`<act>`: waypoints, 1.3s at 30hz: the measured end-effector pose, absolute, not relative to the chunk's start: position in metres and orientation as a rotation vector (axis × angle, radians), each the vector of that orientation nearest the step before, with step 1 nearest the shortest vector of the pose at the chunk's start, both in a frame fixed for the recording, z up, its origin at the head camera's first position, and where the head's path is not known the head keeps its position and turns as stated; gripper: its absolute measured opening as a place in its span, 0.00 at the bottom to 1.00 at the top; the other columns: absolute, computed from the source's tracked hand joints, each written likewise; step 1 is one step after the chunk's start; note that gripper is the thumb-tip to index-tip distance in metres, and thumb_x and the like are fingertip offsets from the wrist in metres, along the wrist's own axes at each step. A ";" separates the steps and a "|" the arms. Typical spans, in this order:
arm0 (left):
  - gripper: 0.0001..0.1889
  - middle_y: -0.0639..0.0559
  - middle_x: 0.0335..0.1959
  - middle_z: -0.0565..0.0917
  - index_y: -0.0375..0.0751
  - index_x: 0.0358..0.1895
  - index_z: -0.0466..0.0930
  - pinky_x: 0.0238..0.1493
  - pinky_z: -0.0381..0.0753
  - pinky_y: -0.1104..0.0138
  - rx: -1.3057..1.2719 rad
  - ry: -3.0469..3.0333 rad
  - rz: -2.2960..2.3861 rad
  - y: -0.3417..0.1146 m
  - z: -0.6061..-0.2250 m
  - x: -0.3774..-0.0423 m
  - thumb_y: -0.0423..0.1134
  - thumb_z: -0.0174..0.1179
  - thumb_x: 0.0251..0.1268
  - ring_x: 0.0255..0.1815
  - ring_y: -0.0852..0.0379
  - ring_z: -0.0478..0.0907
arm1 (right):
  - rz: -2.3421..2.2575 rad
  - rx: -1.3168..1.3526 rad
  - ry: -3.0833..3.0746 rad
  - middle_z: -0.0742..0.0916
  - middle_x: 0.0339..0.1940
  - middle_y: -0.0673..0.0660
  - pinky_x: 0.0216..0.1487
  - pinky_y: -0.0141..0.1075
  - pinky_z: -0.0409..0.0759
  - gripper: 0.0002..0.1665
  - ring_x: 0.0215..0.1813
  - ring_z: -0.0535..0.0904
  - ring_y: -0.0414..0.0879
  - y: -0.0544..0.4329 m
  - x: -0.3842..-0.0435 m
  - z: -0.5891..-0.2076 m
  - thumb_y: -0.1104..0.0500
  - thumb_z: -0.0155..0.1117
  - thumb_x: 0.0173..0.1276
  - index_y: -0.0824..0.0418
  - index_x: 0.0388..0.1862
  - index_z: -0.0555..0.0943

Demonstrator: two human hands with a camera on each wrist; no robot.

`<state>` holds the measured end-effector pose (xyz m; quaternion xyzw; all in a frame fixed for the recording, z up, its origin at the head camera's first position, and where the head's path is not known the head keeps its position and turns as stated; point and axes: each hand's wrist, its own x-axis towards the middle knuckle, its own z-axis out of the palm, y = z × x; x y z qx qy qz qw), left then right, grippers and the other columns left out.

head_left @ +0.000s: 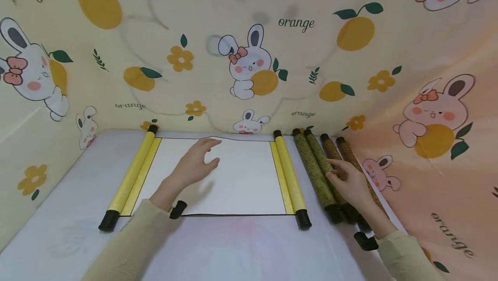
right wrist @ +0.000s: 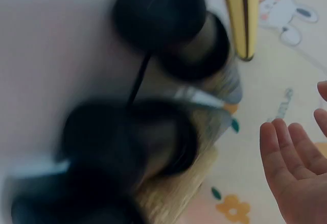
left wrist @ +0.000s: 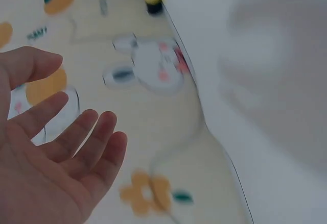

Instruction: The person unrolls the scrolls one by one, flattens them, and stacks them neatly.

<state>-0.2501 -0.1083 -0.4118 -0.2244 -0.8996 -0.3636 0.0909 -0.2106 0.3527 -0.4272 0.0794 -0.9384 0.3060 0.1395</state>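
Your left hand [head_left: 192, 166] hangs above a white sheet [head_left: 241, 186] spread on a pale tabletop [head_left: 218, 250], casting a shadow on the paper below. Thumb and fingers stand wide apart, softly bent and holding nothing, pointing toward two o'clock.

From the sheet's middle, one yellow roller [head_left: 130, 175] flanks it at nine o'clock and its twin, the second yellow roller [head_left: 289, 173], at three, both tipped with black caps [head_left: 109, 221]. The sheet's twelve o'clock edge bows slightly.

Your right hand [head_left: 348, 181], out at three o'clock from the sheet, is over a row of speckled rolls, its fingers aimed toward ten and holding nothing. Whether the fingertips touch a roll, you cannot tell here. Two green rolls [head_left: 311, 166] lie just beyond the second yellow roller, with two brown rolls [head_left: 330, 146] next to them, farther toward three o'clock.

Cream sleeves [head_left: 132, 237] cover your forearms; a black device [head_left: 178, 210] sits at your left wrist. Cloth [head_left: 241, 8] printed with rabbits and oranges rises at twelve o'clock.
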 end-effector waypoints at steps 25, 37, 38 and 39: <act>0.28 0.44 0.75 0.72 0.48 0.77 0.71 0.51 0.81 0.57 -1.038 -2.928 -0.912 0.111 -0.430 -0.289 0.45 0.60 0.77 0.62 0.44 0.80 | 0.659 0.249 -2.987 0.85 0.55 0.71 0.32 0.41 0.77 0.27 0.40 0.84 0.54 0.395 -0.239 -0.443 0.61 0.64 0.75 0.67 0.70 0.77; 0.33 0.57 0.74 0.75 0.57 0.80 0.66 0.78 0.52 0.43 -1.018 -3.126 -0.676 0.169 -0.439 -0.275 0.58 0.57 0.76 0.76 0.45 0.64 | 0.638 0.263 -3.012 0.87 0.54 0.73 0.37 0.47 0.79 0.27 0.37 0.83 0.55 0.400 -0.250 -0.452 0.59 0.65 0.76 0.66 0.71 0.77; 0.33 0.58 0.74 0.75 0.58 0.80 0.65 0.77 0.52 0.43 -1.013 -3.141 -0.678 0.171 -0.441 -0.275 0.59 0.56 0.76 0.76 0.45 0.64 | 0.643 0.269 -3.019 0.85 0.57 0.74 0.40 0.50 0.80 0.28 0.40 0.85 0.59 0.399 -0.251 -0.452 0.58 0.65 0.77 0.67 0.71 0.77; 0.33 0.59 0.74 0.75 0.59 0.81 0.64 0.77 0.52 0.44 -1.003 -3.157 -0.678 0.173 -0.442 -0.274 0.59 0.56 0.76 0.76 0.45 0.64 | 0.646 0.276 -3.027 0.84 0.59 0.76 0.42 0.53 0.81 0.28 0.44 0.85 0.62 0.398 -0.252 -0.453 0.58 0.64 0.77 0.67 0.71 0.76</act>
